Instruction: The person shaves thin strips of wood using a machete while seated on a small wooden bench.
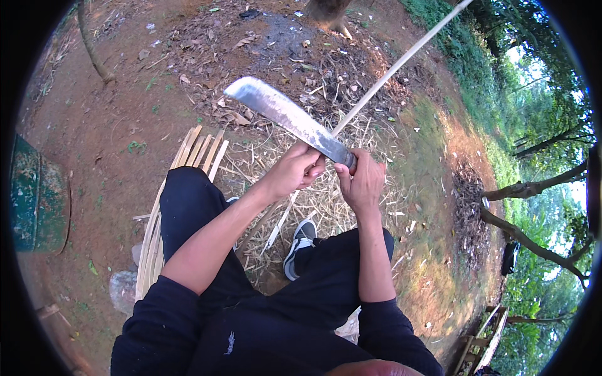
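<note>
A machete [283, 114] with a worn, pale-edged blade slants up and to the left in front of me. My right hand [365, 186] is closed around its handle, thumb toward the blade. Just left of it, my left hand [292, 170] is closed, its fingers curled beneath the blade around a long, thin bamboo strip [402, 64]. From there the strip runs far out to the upper right, passing behind the blade. The part of it inside my left fingers is hidden.
Pale shavings [370, 135] cover the ground around my shoe [301, 244]. Split bamboo slats [150, 250] lie beside my left leg. A green metal drum [39, 197] stands at far left, a tree trunk [327, 9] ahead, and branches [533, 188] at right.
</note>
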Motion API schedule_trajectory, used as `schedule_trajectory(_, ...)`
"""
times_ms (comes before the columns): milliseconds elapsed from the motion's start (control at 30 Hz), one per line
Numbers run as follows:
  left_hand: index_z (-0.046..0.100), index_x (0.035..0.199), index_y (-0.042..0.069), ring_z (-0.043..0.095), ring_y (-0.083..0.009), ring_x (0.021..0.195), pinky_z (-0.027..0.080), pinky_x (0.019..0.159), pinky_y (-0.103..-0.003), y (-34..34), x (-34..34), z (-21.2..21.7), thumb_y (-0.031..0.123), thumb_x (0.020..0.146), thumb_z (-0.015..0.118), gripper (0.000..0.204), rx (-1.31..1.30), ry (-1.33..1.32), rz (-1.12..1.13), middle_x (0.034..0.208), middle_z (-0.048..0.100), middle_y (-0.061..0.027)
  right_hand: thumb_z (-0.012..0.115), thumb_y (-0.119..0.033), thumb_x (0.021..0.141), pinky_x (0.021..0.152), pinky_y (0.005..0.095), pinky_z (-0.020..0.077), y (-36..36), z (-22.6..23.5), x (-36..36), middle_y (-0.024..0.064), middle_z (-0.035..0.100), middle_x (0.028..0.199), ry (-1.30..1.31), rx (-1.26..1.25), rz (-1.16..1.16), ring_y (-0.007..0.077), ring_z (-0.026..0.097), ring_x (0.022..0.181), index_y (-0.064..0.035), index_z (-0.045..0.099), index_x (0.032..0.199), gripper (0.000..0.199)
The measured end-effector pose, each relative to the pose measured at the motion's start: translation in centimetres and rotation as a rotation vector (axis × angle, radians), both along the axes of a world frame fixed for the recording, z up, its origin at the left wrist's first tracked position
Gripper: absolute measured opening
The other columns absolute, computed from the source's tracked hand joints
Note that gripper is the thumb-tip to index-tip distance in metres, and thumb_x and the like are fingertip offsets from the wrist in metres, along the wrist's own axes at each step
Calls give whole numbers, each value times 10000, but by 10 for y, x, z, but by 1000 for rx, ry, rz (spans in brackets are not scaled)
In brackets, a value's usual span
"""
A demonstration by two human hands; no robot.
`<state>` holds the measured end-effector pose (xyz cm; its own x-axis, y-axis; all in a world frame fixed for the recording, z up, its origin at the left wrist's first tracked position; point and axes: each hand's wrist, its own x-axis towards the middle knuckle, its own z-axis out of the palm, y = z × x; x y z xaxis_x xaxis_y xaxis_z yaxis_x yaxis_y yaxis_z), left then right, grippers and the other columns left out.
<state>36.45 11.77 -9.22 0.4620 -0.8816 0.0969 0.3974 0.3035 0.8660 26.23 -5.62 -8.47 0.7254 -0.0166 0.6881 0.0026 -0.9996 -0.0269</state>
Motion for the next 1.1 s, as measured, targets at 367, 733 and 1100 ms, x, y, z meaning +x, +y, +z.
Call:
schedule_trajectory(367, 498, 1039, 55, 283, -45, 431, 248, 398, -202, -6, -9, -6, 275, 1088, 337, 278, -8, 92, -106, 599, 321, 53, 613, -645, 869, 553, 369, 408, -17, -3, -5, 21, 489, 559, -167, -8, 69, 230, 555, 520, -71, 627, 890, 575)
schedule_trajectory(733, 437, 881, 96, 275, -52, 399, 226, 384, -209, -20, -5, -12, 252, 1072, 303, 280, -158, 226, -175, 574, 331, 48, 612, -681, 847, 546, 347, 392, -24, -2, -5, 27, 505, 575, -157, -69, -1, 214, 543, 509, -76, 616, 824, 606)
schedule_trajectory(1100, 409, 892, 115, 224, -33, 395, 181, 363, -206, -10, -19, 1, 320, 1091, 290, 310, -100, 179, -126, 574, 291, 76, 541, -715, 858, 528, 374, 382, -40, 1, -8, 38, 515, 606, -132, -165, -30, 216, 551, 529, -76, 602, 832, 643)
